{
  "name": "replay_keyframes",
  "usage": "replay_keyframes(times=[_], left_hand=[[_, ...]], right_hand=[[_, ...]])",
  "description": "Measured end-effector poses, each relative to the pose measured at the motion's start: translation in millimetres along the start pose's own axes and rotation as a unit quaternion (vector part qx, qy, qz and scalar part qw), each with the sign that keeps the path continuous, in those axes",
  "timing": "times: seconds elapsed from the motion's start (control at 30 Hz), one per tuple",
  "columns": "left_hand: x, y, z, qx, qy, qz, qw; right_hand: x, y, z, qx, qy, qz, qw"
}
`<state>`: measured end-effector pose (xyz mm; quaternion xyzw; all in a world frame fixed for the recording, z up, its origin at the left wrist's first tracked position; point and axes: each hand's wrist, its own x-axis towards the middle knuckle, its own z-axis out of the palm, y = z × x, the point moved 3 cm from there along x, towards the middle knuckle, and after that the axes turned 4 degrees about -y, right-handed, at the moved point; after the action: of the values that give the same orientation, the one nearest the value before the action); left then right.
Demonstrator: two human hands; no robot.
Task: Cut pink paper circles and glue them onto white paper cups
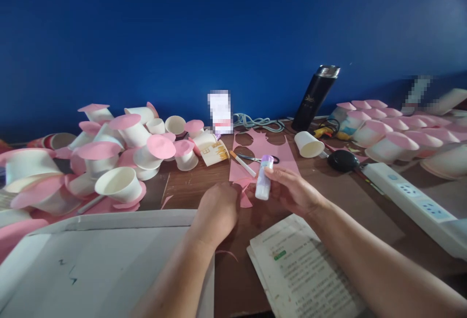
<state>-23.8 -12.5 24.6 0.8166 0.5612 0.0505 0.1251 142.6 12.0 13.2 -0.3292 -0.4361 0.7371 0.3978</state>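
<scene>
My right hand point(297, 189) grips a white glue stick point(262, 184) with a purple end, held upright with a slight tilt above the table. Curled into a closed shape, my left hand point(219, 211) is low over the brown tabletop, and its fingertips are hidden, so what they hold does not show. Just beside it is a small pink paper piece point(246, 200). Behind both hands lie a pink sheet point(288, 155) with round holes cut from it, a pair of scissors point(275, 159) and a pen-like stick point(242, 163).
Paper cups with pink paper discs point(98, 155) crowd the left; more cups with pink cone tops point(401, 140) stand at right. A white box lid point(127, 259), printed pages point(292, 259), a power strip point(412, 196), a black bottle point(314, 99) and a lone cup point(308, 145) surround the work area.
</scene>
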Motion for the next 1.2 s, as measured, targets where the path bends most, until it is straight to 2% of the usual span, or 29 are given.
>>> replay_keyframes(times=[0.07, 0.13, 0.23, 0.33, 0.43, 0.6, 0.8, 0.97, 1.2], left_hand=[[4, -4, 1.7, -0.014, -0.007, -0.023, 1.0], [9, -9, 4.0, -0.03, -0.007, -0.034, 0.999], [14, -14, 8.4, -0.054, -0.005, -0.027, 0.998], [15, -18, 11.2, -0.085, 0.006, -0.025, 0.996], [14, -19, 10.8, -0.103, 0.017, -0.032, 0.994], [13, -17, 8.3, -0.116, 0.004, -0.041, 0.992], [13, -16, 7.9, -0.114, 0.005, -0.021, 0.993], [13, -17, 8.4, -0.121, 0.011, -0.022, 0.992], [14, -19, 11.5, -0.121, 0.006, -0.018, 0.992]], right_hand=[[0, -3, 0, -0.067, 0.029, -0.033, 0.997], [0, -6, 1, -0.169, 0.06, -0.074, 0.981], [-1, -8, 2, -0.329, 0.113, -0.12, 0.93], [-2, -5, 4, -0.418, 0.136, -0.132, 0.889], [0, 0, 7, -0.448, 0.123, -0.141, 0.874], [3, 6, 12, -0.495, 0.111, -0.159, 0.847], [8, 13, 14, -0.56, 0.089, -0.165, 0.807], [7, 10, 17, -0.606, 0.074, -0.167, 0.774], [4, 5, 24, -0.638, 0.047, -0.171, 0.749]])
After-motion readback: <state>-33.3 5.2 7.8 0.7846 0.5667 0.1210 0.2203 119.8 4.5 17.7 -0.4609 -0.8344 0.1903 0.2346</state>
